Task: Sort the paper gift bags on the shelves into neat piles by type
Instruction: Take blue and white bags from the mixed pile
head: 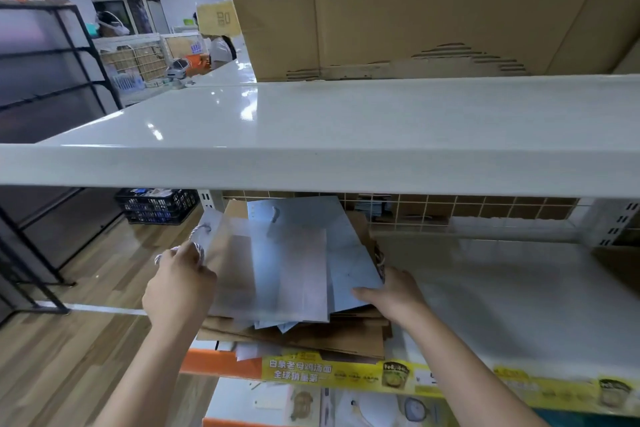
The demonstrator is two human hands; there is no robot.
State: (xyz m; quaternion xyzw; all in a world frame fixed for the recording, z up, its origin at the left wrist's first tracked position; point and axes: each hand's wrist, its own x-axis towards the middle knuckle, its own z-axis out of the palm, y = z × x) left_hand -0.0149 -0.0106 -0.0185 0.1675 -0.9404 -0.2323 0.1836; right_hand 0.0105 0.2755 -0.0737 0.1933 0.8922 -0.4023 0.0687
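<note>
Hands reach under the white upper shelf (311, 166); the left hand (178, 284) curls round the white rope handle (199, 239) of a pale bag (273, 274); the right hand (394, 291) lies flat, fingers straight, on the blue bags (346, 253) atop brown bags (311, 336) between both hands; below the wrists, a yellow shelf strip (346, 374) bears blurred Chinese writing; a cardboard box (415, 3) stands above.

I'm looking at a shop or stockroom: a glossy white metal shelf (311, 121) carries a big brown cardboard carton (415, 3), a yellow printed price strip (346, 374) runs below it, and a black plastic crate (156, 206) sits beyond.
</note>
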